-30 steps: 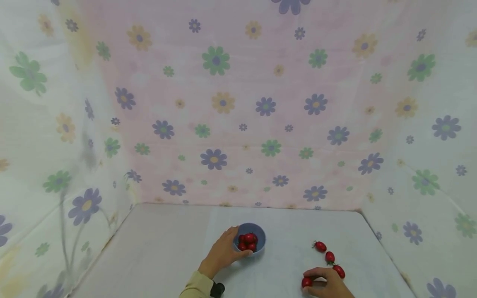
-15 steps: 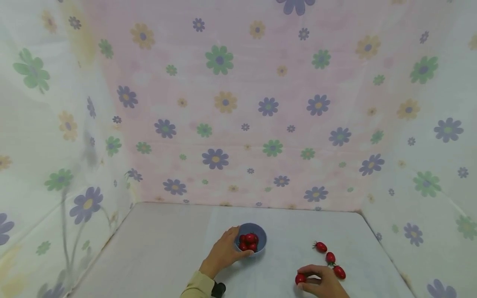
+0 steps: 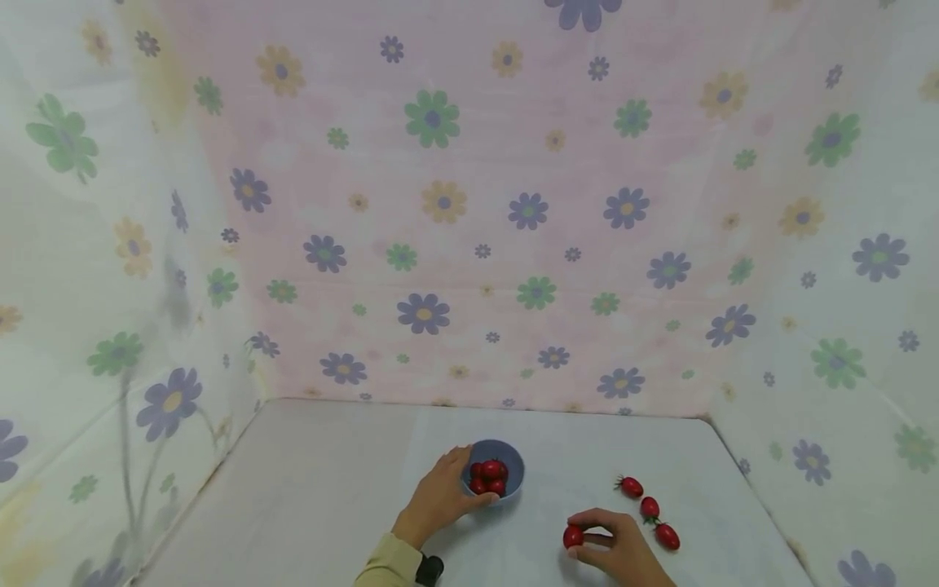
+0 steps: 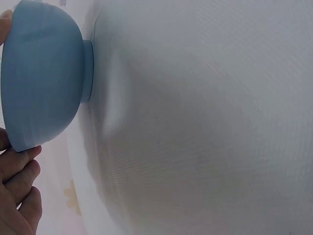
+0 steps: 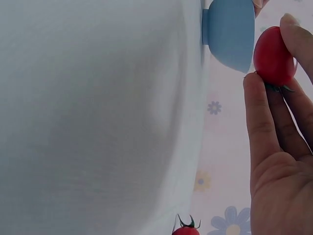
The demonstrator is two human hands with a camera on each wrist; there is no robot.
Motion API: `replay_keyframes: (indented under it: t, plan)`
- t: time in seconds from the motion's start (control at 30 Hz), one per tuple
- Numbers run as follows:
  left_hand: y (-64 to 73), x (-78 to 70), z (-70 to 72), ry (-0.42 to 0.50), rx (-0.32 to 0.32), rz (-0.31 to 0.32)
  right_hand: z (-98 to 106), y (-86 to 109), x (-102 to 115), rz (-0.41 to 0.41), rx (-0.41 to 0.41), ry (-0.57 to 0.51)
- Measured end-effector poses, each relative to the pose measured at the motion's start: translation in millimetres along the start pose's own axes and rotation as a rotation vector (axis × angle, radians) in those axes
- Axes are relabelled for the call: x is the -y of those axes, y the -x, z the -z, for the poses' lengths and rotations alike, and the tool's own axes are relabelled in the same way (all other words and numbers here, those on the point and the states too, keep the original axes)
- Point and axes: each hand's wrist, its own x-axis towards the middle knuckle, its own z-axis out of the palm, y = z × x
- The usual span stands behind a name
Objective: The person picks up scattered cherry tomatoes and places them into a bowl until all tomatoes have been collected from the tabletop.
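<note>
Pale yellow is the colour of the sleeve (image 3: 387, 562), and out of it comes the left hand (image 3: 438, 499). A small black thing (image 3: 430, 569) sits at the wrist. This hand's grip is pinching the rim of a blue bowl (image 3: 517, 477), with the thumb on the near side and the fingers round the left side. The bowl stands upright on the white surface (image 3: 330, 481). Inside it is a little heap of red tomatoes (image 3: 490, 470).

Next to the right is the held tomato (image 3: 573, 536). It is up off the surface, near the bowl but not touching it. The right hand (image 3: 619, 548) has its grip pinching it between the thumb and the fingertips. Green leafy bits poke out by the fingers.

Farthest right, three loose tomatoes (image 3: 650, 509) lie on the surface in a slanting row. The back one's green stem points left. The other two are very close together.
</note>
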Motion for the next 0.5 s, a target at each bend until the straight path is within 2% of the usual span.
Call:
replay_keyframes:
  t: [0.27, 0.5]
  plan:
    - [-0.4, 0.8, -0.5, -0.013, -0.005, -0.002, -4, -13.6, 0, 0.102, -0.036, 0.047]
    - [0.8, -1.3, 3.2, -0.019, 0.009, -0.003, -9, -28.9, 12, 0.173, -0.052, 0.030]
